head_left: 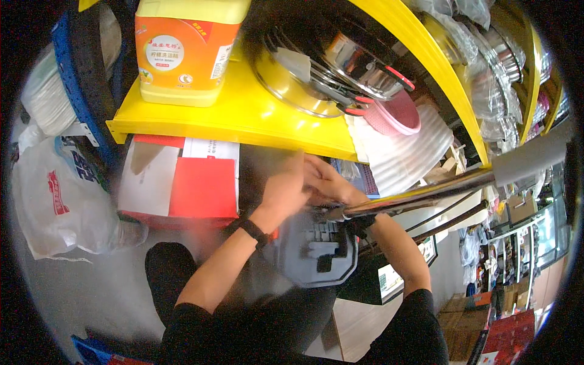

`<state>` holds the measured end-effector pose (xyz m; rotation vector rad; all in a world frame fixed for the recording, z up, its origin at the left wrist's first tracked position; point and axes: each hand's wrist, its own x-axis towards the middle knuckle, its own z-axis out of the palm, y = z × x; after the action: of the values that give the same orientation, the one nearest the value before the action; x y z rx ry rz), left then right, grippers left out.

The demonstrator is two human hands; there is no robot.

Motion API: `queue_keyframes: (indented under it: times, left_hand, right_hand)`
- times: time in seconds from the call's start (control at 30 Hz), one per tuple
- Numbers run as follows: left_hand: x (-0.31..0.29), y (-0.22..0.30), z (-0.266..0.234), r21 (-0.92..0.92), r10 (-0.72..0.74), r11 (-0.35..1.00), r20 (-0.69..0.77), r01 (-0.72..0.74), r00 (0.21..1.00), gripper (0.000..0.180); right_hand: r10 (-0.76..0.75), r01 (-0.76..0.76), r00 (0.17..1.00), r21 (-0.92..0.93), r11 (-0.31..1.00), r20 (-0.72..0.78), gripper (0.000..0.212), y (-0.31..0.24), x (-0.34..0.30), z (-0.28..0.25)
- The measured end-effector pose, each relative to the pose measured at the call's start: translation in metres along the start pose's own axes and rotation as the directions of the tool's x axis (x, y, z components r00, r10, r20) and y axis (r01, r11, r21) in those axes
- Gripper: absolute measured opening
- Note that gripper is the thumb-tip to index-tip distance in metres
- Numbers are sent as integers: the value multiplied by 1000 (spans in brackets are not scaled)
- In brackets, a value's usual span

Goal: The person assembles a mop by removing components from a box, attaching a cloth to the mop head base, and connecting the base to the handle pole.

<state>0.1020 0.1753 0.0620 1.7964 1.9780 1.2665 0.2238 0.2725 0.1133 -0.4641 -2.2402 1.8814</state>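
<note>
My left hand (pixel 285 190) and my right hand (pixel 333 184) meet just below the front edge of a yellow shelf (pixel 243 131). Their fingers are closed together, and whatever lies between them is hidden and blurred. A black band (pixel 254 232) circles my left wrist. Right under the hands is a grey, many-sided plastic piece (pixel 313 258) with a ribbed, recessed face. A shiny metal pole (pixel 420 196) with a grey sleeve (pixel 535 152) slants past my right wrist, its lower end close to my hands.
A yellow jug with an orange label (pixel 182 58) stands on the shelf beside stacked pans and lids (pixel 292 79) and a pink basket (pixel 395 114). Beneath sits a red and white box (pixel 204 188). White plastic bags (pixel 64 201) hang at left; crowded shelves and cartons (pixel 465 319) line the right.
</note>
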Motion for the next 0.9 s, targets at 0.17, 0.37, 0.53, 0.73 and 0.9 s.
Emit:
queue_keyframes:
  times: [0.17,0.37,0.53,0.73,0.9]
  left_hand:
    - [2,2,1,40,19,999,-64,-17,998,82]
    - [10,9,2,57,-6,998,68,2,998,49]
    - [-9,-20,-4,-32,-116,993,-48,115,992,42]
    - [-42,-45,-17,-58,-160,986,-124,154,979,44]
    - [-74,-41,-32,-11,69,997,-171,-72,983,46]
  right_hand:
    - [185,-182,983,184,966,-4,51,-20,-9,-7]
    - [157,-113,954,178,978,-256,44,38,-38,-63]
    - [117,-38,847,161,986,-518,43,41,-77,-32]
    - [-161,-8,420,-181,983,-893,16,18,-152,77]
    - [-63,-151,285,-110,982,-956,7,32,-186,140]
